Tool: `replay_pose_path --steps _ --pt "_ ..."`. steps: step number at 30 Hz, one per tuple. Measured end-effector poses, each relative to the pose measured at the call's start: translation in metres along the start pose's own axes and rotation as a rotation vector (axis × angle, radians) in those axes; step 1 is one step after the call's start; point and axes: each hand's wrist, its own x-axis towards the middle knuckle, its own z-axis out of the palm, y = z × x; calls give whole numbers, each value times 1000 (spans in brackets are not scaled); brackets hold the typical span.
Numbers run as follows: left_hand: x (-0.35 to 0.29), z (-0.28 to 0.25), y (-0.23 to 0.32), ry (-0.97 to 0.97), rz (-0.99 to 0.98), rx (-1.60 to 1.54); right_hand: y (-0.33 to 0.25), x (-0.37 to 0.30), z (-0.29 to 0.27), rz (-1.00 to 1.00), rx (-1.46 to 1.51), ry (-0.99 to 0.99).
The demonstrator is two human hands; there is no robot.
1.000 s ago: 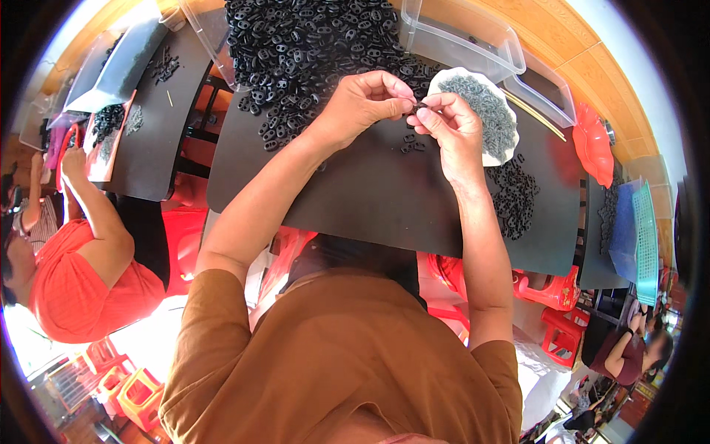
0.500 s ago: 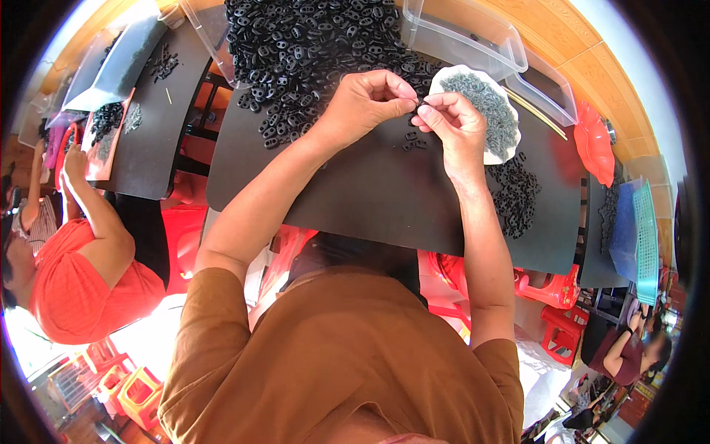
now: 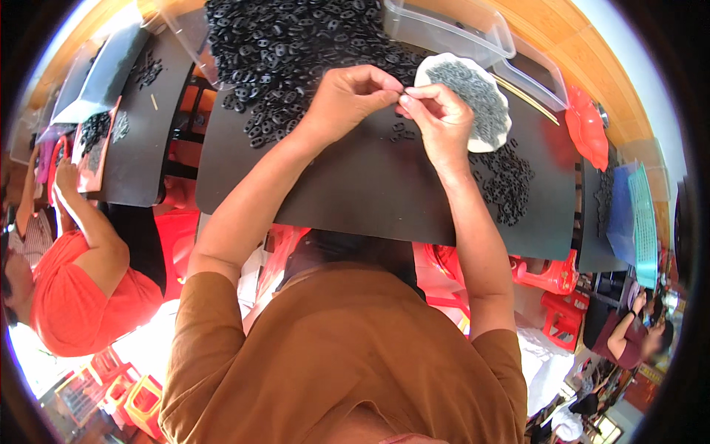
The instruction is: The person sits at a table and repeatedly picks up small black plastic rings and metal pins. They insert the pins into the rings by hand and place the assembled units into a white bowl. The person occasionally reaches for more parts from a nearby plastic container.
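Observation:
Over the dark table (image 3: 355,192), my left hand (image 3: 342,103) and my right hand (image 3: 445,126) meet fingertip to fingertip. Both are closed in a pinch around a small black piece (image 3: 404,94), mostly hidden by the fingers. Beyond my left hand spreads a large heap of black oval plastic parts with two holes (image 3: 296,52). Right beside my right hand is a white scalloped dish (image 3: 484,146) full of small greyish pieces (image 3: 470,92), too fine to make out. Several loose black bits (image 3: 401,134) lie under the hands, and a smaller black pile (image 3: 509,185) lies right of my wrist.
Clear plastic bins (image 3: 451,29) stand at the table's far side, near thin yellowish sticks (image 3: 529,100). A red scalloped dish (image 3: 586,129) is at the right. Blue and turquoise baskets (image 3: 645,226) stand farther right. At left, a person in red (image 3: 89,296) works at another table (image 3: 144,152).
The view has shifted slightly, so the table's things sit a little farther left and up. My hands keep their fingertips together around the small piece.

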Motion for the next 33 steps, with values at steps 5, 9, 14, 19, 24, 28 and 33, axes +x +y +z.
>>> replay_pose_path --steps 5,9,14,19,24,28,33 --pt "1 -1 -1 17 -45 63 3 0 -3 -36 -7 -4" --pt "0 -3 -1 21 -60 18 -1 1 -3 -33 -41 -11" --pt "0 -6 1 9 -109 52 -1 1 -5 -62 -101 -25" --pt "0 -5 1 13 -71 124 0 0 -4 -3 -58 -24" --pt "0 -7 2 -23 -14 197 2 0 -5 86 -25 -71" --pt "0 -9 3 -66 9 226 2 0 -6 107 37 -90" --pt "-1 -13 14 -92 -4 164 1 2 -5 87 117 -102"
